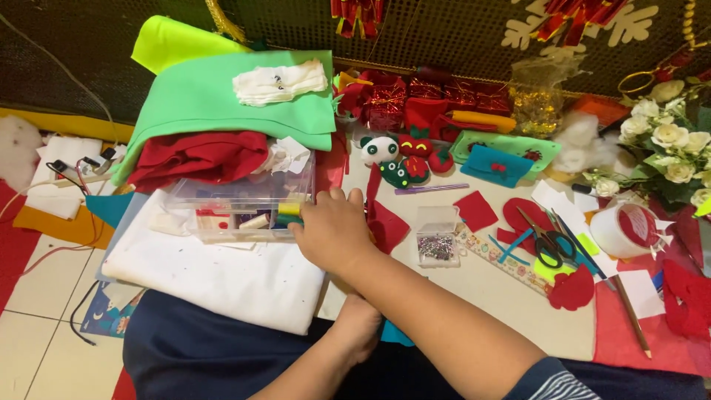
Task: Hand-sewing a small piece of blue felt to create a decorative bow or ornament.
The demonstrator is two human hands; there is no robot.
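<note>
Clear plastic is the material of the rectangular storage box [241, 207] which the right hand [333, 231] touches at its near right corner. This hand lies with the back up, the fingers bent and pointing to the box; the fingertips are hidden at the box edge, so I cannot tell if they grip something or only rest there. The left hand [361, 324] is lower, under the right forearm, just in front of the person's dark blue lap; its fingers are covered and I cannot tell if it is open or closed.

Inside the box there are small coloured pieces, and on top of the box lies folded red felt [198, 158] with a big light green felt sheet [222, 104] above it. A thick white folded cloth [222, 278] lies just to the left of the right hand, under the box. Touching the right side of this hand is a dark red felt scrap [386, 224]. A little more to the right stands a small clear box of pins [436, 237], and beside it a long patterned ruler [503, 261]. Farther right are black-handled scissors [546, 243] on red felt pieces. Beyond the hand, away from the person, sits a small white panda felt toy [379, 149] near red strawberry felt toys [417, 145]
</note>
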